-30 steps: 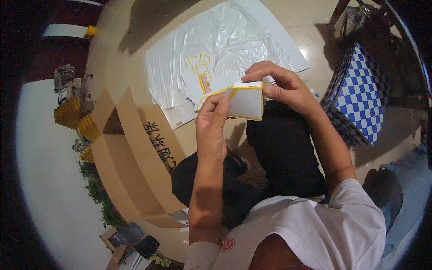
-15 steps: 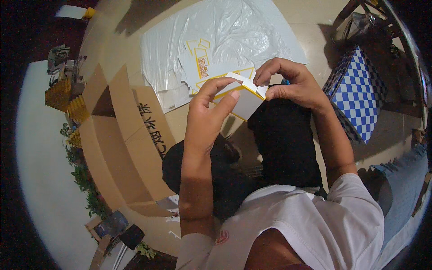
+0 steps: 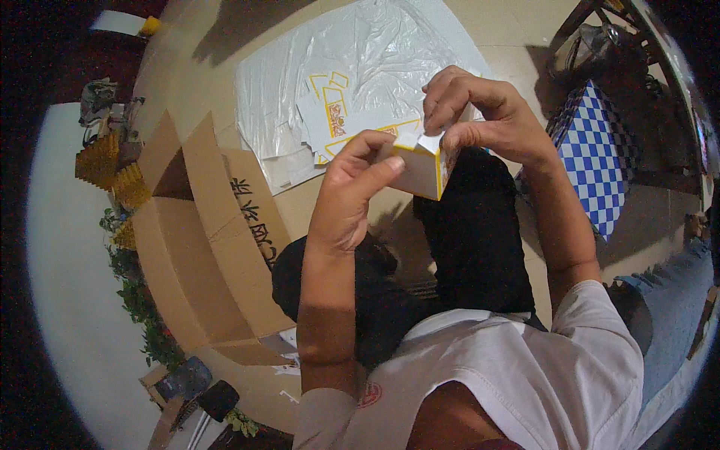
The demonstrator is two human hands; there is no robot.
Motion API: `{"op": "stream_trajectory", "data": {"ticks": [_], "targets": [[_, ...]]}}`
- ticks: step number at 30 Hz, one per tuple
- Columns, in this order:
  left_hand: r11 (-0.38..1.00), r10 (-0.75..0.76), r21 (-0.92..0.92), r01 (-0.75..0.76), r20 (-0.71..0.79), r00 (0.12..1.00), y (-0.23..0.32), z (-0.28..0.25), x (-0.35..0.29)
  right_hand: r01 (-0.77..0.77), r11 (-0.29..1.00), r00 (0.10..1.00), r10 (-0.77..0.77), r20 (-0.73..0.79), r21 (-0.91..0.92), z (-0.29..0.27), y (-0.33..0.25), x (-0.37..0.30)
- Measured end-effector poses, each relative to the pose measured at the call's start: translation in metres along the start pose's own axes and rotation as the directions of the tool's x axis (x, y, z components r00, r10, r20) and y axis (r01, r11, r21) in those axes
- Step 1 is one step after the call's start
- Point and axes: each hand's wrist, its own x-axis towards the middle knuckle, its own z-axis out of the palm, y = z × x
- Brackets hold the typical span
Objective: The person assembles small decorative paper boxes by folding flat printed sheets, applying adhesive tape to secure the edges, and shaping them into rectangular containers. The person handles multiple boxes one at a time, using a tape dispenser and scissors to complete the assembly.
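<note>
A broad white sheet under crinkled clear plastic serves as landmark. To its near left stands a long brown cardboard box; on its nearer part lie flat white card pieces with yellow outlines. Just off its near edge, held up over the lap, is a small white paperboard carton with yellow edges. The left hand is closed on it, thumb across the near face. The right hand has thumb and fingertips drawn nearly together at a small white flap; whether it is pinched or merely pressed, I cannot tell. Bending that flap cleanly probably calls for light pressure along its crease, without the left thumb denting the wall.
</note>
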Motion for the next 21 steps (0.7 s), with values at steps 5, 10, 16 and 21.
{"op": "stream_trajectory", "data": {"ticks": [5,10,16,21], "targets": [[0.993,0.007,0.120,-0.015,0.066,0.998,-0.004,0.011,-0.007,-0.020,0.997,0.997,0.025,0.074,-0.076,0.004,-0.009,-0.003],[0.993,-0.029,0.113,0.027,0.021,0.999,-0.005,0.013,-0.012,-0.017,0.990,0.994,0.032,0.106,-0.142,0.005,-0.016,-0.004],[0.966,-0.063,0.252,0.051,0.040,0.997,-0.003,0.013,-0.012,-0.141,0.988,0.978,0.149,0.144,-0.068,0.013,-0.027,0.004],[0.968,-0.080,0.242,0.067,0.046,0.996,0.003,0.019,-0.016,-0.129,0.987,0.967,0.147,0.208,-0.098,0.012,-0.029,0.006]]}}
